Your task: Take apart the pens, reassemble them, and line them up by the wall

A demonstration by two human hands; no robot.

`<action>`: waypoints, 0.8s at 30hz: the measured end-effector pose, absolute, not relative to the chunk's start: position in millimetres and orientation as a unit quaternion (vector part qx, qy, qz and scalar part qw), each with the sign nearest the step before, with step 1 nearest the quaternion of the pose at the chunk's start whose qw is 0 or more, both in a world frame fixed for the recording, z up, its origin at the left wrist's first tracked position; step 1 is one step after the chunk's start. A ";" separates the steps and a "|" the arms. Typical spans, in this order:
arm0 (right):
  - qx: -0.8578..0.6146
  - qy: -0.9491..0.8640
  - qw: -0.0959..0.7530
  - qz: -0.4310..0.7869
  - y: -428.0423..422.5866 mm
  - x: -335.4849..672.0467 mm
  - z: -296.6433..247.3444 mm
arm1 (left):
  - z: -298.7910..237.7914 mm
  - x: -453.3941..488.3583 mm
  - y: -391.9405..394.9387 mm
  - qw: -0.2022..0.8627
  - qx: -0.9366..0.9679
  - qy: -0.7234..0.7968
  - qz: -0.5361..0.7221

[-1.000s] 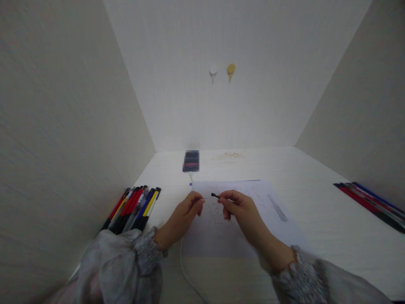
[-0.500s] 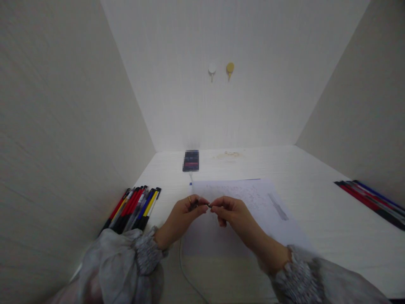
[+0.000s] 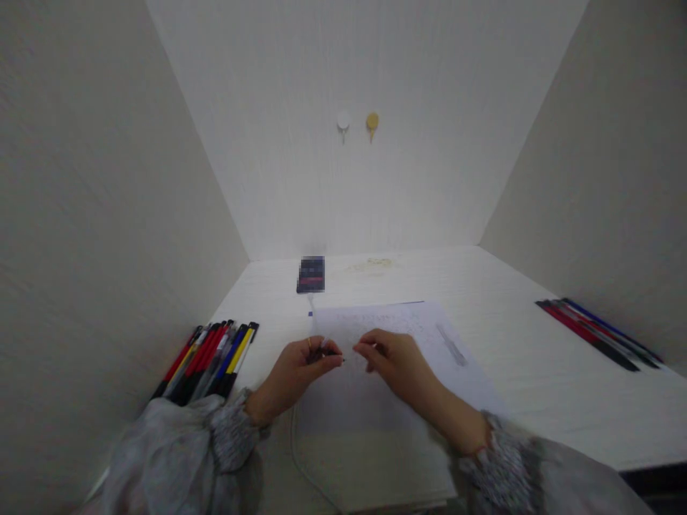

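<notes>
My left hand (image 3: 298,368), a ring on one finger, is closed over the paper. Its thumb and fingers pinch a slim dark piece (image 3: 328,352), mostly covered by the fingers; a small dark tip shows past the thumb. Just to the right, my right hand (image 3: 394,361) is closed in a pinch, fingertips facing the left hand with a small gap between. Whatever those fingertips hold, if anything, is too small to make out. Beneath both hands lies a white paper sheet (image 3: 370,408) with faint writing. A clear, slim pen-like piece (image 3: 451,345) rests on its right part.
Several pens and markers (image 3: 209,357) lie in a row by the left wall. More pens (image 3: 595,332) lie near the right wall. A phone (image 3: 311,275) with a white cable (image 3: 295,443) sits toward the back. Two hooks, white (image 3: 343,121) and yellow (image 3: 372,121), are on the back wall.
My hands have come apart; their fingertips met at the small dark piece before. The piece stays in my left hand. The whole view has shifted slightly, so things appear further left.
</notes>
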State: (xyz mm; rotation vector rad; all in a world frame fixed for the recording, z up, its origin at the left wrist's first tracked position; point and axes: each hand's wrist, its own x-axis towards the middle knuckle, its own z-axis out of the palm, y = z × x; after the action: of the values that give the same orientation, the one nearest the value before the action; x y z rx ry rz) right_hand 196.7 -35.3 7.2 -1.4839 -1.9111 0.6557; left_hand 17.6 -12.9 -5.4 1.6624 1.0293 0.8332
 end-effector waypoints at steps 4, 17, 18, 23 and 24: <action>-0.722 -0.669 0.124 -0.125 -30.4 256.9 19.2 | -6.0 16.7 -10.6 0.478 0.667 0.444 0.361; -0.657 -0.746 0.104 0.030 -40.4 252.5 15.3 | -6.4 17.3 -11.7 0.479 0.635 0.471 0.381; -0.609 -0.776 0.141 0.089 -43.7 241.3 17.9 | -6.1 17.1 -12.0 0.479 0.636 0.468 0.383; -0.514 -0.812 0.209 0.179 -52.0 206.3 17.7 | -4.2 16.0 -14.4 0.490 0.639 0.448 0.388; -0.510 -0.812 0.217 0.182 -51.9 204.5 16.8 | -3.9 16.0 -14.7 0.494 0.639 0.445 0.387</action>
State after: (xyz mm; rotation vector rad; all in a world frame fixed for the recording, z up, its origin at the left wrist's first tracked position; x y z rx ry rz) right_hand 204.5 -51.9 16.8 -1.4125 -2.2496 0.5055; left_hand 16.0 -14.7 -3.9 1.5491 1.0792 0.9388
